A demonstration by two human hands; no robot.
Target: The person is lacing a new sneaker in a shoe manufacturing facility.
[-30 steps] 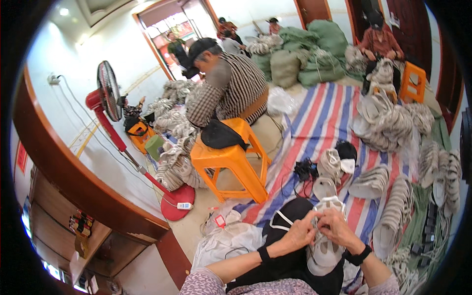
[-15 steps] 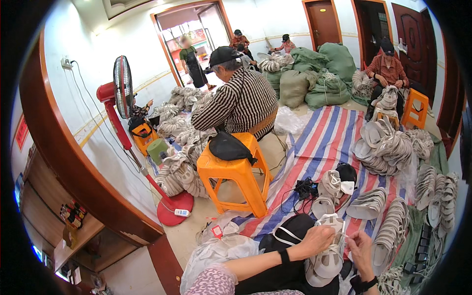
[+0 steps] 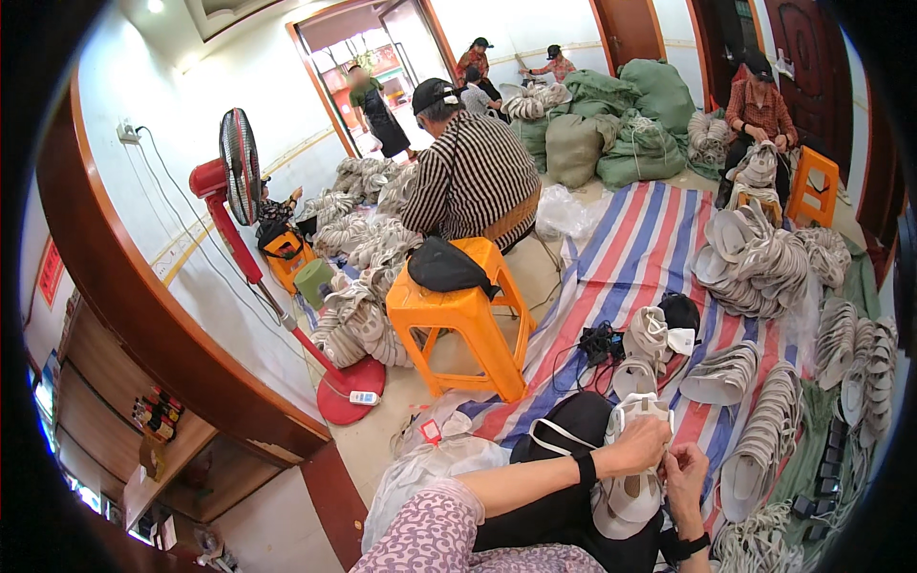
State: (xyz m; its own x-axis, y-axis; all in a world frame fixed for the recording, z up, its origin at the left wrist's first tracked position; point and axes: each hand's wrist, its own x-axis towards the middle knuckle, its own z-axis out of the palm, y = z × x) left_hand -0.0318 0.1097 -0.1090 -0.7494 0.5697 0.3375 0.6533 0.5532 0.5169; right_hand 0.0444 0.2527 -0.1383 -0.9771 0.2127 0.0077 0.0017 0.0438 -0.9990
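Shoe [image 3: 630, 497] — middle hidden, left fingers [image 3: 657, 433] across

Open lane up the striped tarp [image 3: 626, 248], right of centre
Orange plastic stool [image 3: 468, 315] blocks the frame's middle; stacked shoe uppers [image 3: 764, 439] flank the right hand [image 3: 686, 476], lower right.

A shoe [image 3: 623, 506] is laid on the lap [image 3: 549, 525] beneath the left hand [image 3: 638, 447], and the right hand [image 3: 686, 482] is set at its right side. Right of the right hand, shoes [image 3: 761, 449] are lined up in a row. Ahead of both hands, cables [image 3: 600, 346] are laid on a sheet [image 3: 626, 253], beyond which sacks [image 3: 626, 138] are piled. Ahead and left of the left hand, a bag [image 3: 444, 267] is rested on a stool [image 3: 468, 307]; farther left, a fan [image 3: 239, 172] is stood.
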